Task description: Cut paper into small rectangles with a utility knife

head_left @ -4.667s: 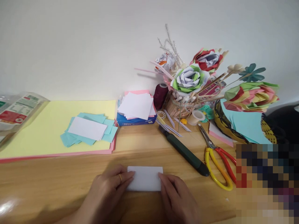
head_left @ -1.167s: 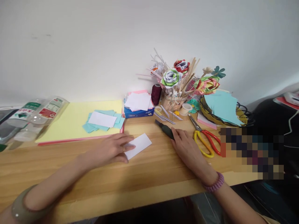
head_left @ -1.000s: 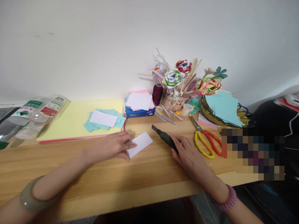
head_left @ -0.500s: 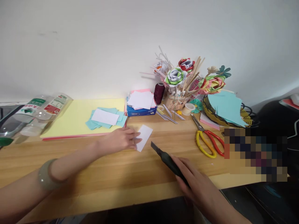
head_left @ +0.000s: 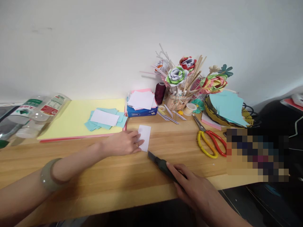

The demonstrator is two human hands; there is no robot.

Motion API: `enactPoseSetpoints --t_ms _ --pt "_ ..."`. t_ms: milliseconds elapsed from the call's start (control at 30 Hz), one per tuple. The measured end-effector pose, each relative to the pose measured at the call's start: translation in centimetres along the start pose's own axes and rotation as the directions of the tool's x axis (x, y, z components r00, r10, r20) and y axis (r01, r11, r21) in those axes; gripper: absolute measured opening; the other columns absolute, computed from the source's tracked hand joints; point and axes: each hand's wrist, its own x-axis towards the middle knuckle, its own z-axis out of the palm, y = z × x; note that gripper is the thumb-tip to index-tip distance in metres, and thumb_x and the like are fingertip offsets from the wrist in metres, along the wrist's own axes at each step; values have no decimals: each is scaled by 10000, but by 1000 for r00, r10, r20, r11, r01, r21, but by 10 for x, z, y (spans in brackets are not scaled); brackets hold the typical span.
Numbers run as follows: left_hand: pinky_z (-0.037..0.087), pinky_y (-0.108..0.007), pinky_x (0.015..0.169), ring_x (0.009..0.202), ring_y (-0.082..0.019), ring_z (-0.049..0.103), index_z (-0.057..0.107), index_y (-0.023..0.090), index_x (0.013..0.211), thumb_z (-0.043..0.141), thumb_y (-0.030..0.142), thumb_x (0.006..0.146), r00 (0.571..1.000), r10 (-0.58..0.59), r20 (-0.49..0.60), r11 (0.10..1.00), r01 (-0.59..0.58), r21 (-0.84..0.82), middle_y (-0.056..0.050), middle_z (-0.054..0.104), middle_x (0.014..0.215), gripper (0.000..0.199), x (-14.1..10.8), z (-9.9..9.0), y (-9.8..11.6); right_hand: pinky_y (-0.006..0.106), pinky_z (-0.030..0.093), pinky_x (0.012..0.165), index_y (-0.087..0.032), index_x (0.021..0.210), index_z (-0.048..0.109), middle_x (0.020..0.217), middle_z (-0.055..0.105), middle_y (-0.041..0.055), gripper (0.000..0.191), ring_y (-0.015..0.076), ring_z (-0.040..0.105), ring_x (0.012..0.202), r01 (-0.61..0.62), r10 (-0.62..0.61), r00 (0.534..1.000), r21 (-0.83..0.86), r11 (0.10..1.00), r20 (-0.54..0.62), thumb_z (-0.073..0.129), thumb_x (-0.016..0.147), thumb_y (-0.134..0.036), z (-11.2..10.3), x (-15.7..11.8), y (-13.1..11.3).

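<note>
A small white paper rectangle (head_left: 145,137) lies flat on the wooden table. My left hand (head_left: 126,142) rests on its left edge, open, with the fingers spread over the paper and a ring on one of them. In my right hand (head_left: 189,186) is a dark green utility knife (head_left: 165,166), the fingers closed around its handle. The knife's blade is out and its tip is just below the paper's lower right corner; I cannot tell whether they touch.
Yellow sheets (head_left: 63,119) bear teal and white paper pieces (head_left: 105,117). A blue box (head_left: 142,112) carries paper stacks. Paper flowers (head_left: 176,75) stand behind. Scissors (head_left: 208,140), a basket (head_left: 209,108) and plastic bottles (head_left: 50,108) flank the work area. The table's front edge is near.
The white paper has turned to stand more upright in view under my left fingers. My right hand has brought the knife left, closer to the paper's lower corner.
</note>
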Motion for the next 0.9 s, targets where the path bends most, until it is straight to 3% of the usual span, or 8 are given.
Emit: enactPoseSetpoints --t_ms 167,367,600,900 --pt "436 -276 579 817 -198 579 606 85 1078 414 244 965 997 75 22 989 -78 125 -91 680 823 273 3 2 -3 255 537 440 -113 1198 551 1004 682 112 504 157 664 587 24 -24 1000 -37 999 -8 404 717 -91 4 0 -5" --pt "482 -311 667 932 -235 577 575 99 1136 457 464 916 999 43 13 999 -42 -26 -149 661 980 443 -4 4 -8 249 536 449 -117 1187 551 988 684 102 504 150 660 579 21 -22 1000 -50 999 -15 397 708 -85 4 2 -4" --pt "496 -278 665 841 -183 588 558 121 1140 430 238 942 998 52 -31 997 -53 -52 -137 668 966 263 -4 12 -7 249 527 440 -114 1185 547 979 680 103 500 158 664 598 40 -41 999 -58 998 -25 396 710 -84 4 1 -5" --pt "485 -265 593 799 -180 592 573 94 1127 409 198 954 993 104 -46 994 -102 45 -131 678 889 260 -1 11 -8 253 512 424 -114 1196 539 982 677 101 477 163 663 614 22 -24 999 -58 998 -40 385 746 -93 8 5 -7"
